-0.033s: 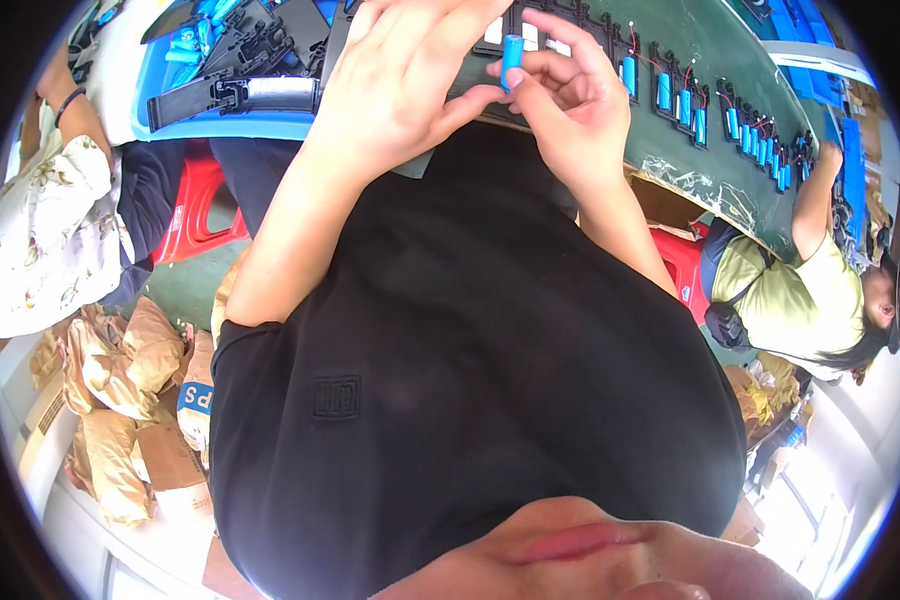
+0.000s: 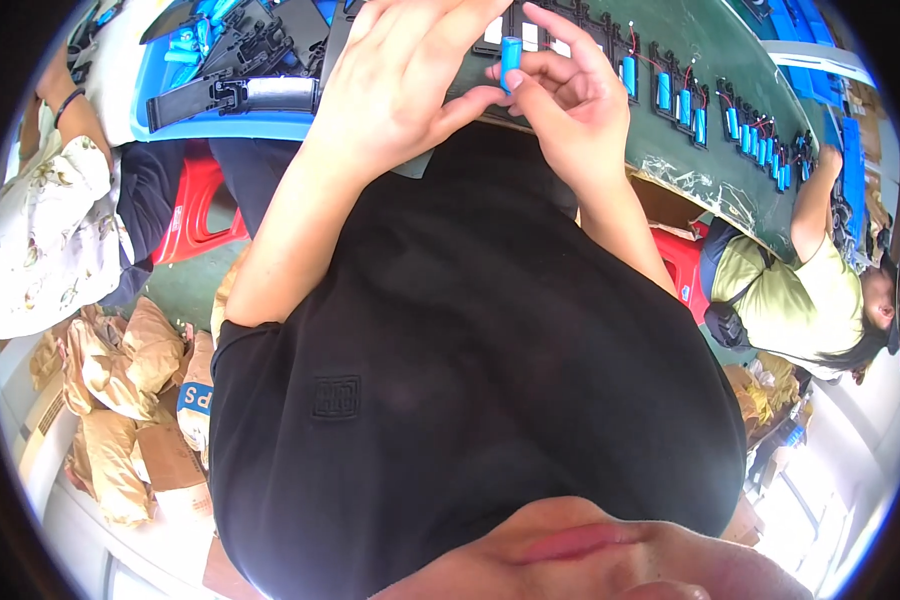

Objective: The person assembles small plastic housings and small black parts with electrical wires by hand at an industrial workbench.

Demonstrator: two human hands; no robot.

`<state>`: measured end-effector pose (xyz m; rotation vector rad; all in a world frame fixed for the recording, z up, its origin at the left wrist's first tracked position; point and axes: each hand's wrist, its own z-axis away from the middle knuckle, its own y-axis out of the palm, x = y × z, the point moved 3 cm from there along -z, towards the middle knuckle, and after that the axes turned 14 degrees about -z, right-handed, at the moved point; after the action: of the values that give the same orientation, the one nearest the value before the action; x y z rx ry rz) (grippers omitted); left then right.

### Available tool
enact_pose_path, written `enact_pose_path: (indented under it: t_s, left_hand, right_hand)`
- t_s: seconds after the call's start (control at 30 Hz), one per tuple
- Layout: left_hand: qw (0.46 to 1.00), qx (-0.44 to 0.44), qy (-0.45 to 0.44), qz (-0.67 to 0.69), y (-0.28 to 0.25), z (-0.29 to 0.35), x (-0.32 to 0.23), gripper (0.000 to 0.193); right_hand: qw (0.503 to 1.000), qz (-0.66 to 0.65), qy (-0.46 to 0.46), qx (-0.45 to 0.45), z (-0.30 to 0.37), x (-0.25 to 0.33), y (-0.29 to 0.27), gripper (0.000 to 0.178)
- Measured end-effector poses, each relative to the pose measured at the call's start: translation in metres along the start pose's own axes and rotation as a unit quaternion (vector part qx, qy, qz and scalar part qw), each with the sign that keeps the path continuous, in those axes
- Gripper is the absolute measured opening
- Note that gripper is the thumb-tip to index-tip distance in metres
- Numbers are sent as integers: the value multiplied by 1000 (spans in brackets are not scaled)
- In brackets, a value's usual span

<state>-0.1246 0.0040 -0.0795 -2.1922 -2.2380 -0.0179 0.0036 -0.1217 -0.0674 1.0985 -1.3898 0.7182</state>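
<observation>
- Factory assembly line: long dark-green bench (image 2: 710, 50) w/ rows of small blue cylindrical battery cells (image 2: 664, 90) in black plastic holders.
- Blue plastic tray (image 2: 220, 125) of black parts.
- Co-worker in yellow-green shirt (image 2: 800, 290) at same bench; red plastic stool (image 2: 185, 215).

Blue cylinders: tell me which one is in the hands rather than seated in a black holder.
The blue cylinder pinched upright by the right hand, with the left hand touching; the others sit in black holders along the green bench.
</observation>
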Motion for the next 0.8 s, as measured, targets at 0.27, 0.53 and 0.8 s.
enact_pose_path:
  t_s: [0.27,0.53,0.8]
  left_hand:
    - [993,111,-7,41,-7,-6,-4,84]
    - [856,378,-344,78,-32,-52,-18,75]
    - [987,70,-80,119,-12,-13,-5,72]
  right_hand:
    - [999,-27,34,2,-4,-6,-11,27]
    - [962,231,-135,-55,-32,30,-92,20]
    - [861,486,-133,-69,-42,17,-117,25]
